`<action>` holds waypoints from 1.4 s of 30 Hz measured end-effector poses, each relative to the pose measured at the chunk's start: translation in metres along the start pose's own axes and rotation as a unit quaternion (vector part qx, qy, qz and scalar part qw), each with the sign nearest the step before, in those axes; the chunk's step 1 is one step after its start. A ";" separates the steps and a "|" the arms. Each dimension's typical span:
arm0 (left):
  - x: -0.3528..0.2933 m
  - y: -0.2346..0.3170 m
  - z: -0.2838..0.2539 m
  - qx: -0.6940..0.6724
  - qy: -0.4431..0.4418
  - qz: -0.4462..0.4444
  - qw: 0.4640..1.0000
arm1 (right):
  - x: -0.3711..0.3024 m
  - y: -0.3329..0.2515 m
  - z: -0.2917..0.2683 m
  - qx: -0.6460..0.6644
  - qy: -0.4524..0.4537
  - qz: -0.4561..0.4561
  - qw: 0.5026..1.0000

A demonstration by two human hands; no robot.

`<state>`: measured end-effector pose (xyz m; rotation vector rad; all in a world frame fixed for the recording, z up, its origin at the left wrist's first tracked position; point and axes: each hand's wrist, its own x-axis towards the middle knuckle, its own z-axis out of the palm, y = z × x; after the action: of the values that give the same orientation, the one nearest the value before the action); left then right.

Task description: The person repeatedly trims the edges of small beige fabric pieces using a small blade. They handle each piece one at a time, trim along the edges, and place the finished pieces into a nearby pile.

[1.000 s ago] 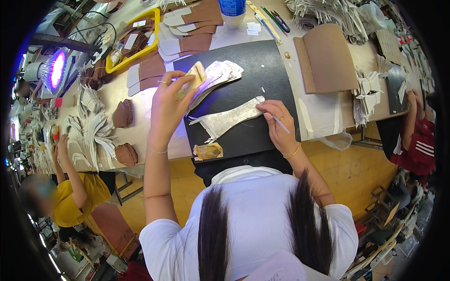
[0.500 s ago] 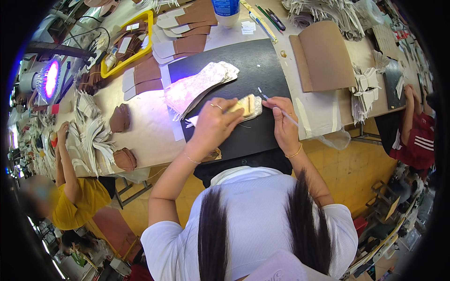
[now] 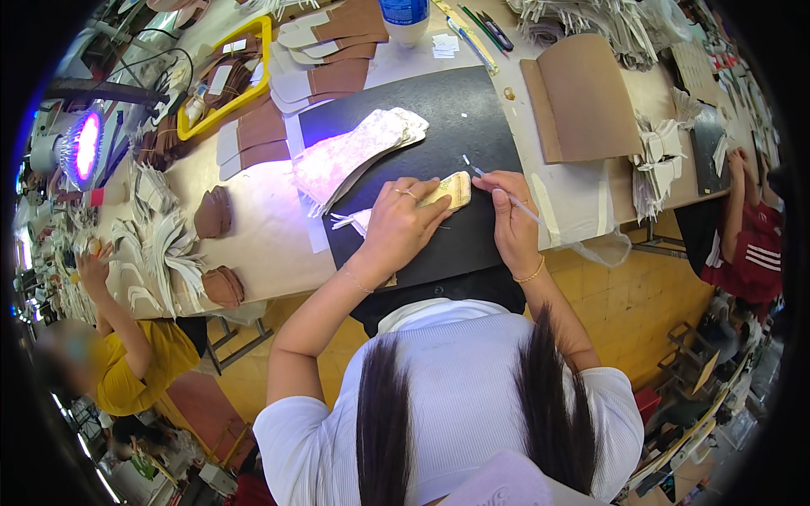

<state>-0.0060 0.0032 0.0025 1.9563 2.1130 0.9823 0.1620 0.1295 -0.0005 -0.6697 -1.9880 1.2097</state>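
Observation:
My left hand (image 3: 403, 218) presses a small cream-yellow template (image 3: 457, 191) with a rounded end onto a white fabric piece (image 3: 358, 221). Most of that piece is hidden under the hand and template. Beside the template's rounded end, my right hand (image 3: 511, 221) pinches a slim, pale pen-like tool (image 3: 527, 211), with its white tip (image 3: 466, 158) pointing away from me over the black mat (image 3: 472, 97). A fanned stack of white, curved fabric pieces (image 3: 354, 158) lies on the mat, beyond my left hand.
Brown-and-white cut pieces (image 3: 342, 80) and a yellow basket (image 3: 268, 80) are at the far left. A folded brown board (image 3: 586, 101) lies right of the mat. A blue-labelled bottle (image 3: 407, 21) and pens (image 3: 494, 32) stand beyond. Co-workers sit on both sides.
My left hand has shifted slightly right, and the template now covers more of the white piece's rounded end. My right hand is almost still. The left co-worker's hands have moved.

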 end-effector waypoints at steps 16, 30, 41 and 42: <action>-0.001 0.007 0.003 0.055 0.001 0.004 0.999 | 0.006 -0.012 0.005 -0.195 -0.060 -0.110 0.973; -0.004 0.005 0.005 0.035 0.036 0.039 0.998 | 0.001 -0.028 -0.012 -0.154 -0.029 -0.116 0.981; 0.002 0.011 -0.059 -0.191 0.082 -0.164 0.964 | 0.001 -0.014 0.005 -0.088 -0.040 -0.054 0.994; 0.002 0.012 -0.074 -0.168 0.091 -0.164 0.968 | -0.001 -0.015 0.007 -0.103 -0.050 -0.063 0.991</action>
<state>-0.0319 -0.0241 0.0674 1.3538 2.0932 1.3802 0.1559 0.1190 0.0102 -0.5832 -2.2242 0.9889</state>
